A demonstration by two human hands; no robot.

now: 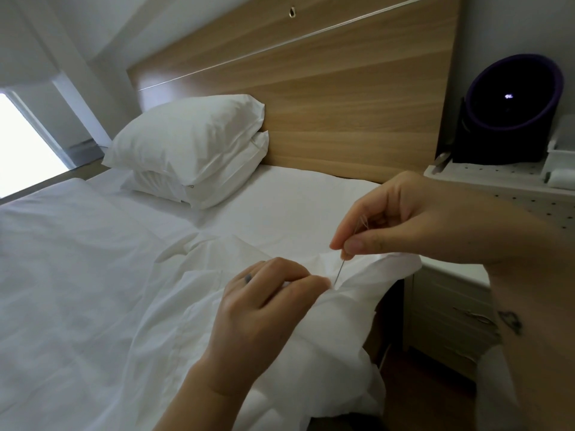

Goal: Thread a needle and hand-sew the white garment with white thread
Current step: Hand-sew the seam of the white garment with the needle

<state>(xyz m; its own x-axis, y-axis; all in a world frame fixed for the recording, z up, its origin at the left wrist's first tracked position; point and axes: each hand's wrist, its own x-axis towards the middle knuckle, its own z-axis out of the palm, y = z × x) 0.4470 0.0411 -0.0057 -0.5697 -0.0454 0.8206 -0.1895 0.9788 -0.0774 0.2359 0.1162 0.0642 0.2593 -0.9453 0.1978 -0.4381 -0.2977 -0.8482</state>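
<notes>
The white garment [311, 346] lies crumpled over the bed's near right edge and on my lap. My left hand [264, 306] pinches a fold of its cloth between thumb and fingers. Just to the right and above, my right hand [413, 219] pinches the top of a thin steel needle [339, 270], which points down into the raised fold beside my left thumb. Faint strands of thread show inside my right hand's curled fingers; the thread's run to the cloth is too fine to see.
The bed [77, 290] with a white sheet stretches left. Two stacked white pillows [193, 150] lean on the wooden headboard [311, 88]. At right stands a white bedside unit [451, 306] with a perforated top and a dark round object [510, 110].
</notes>
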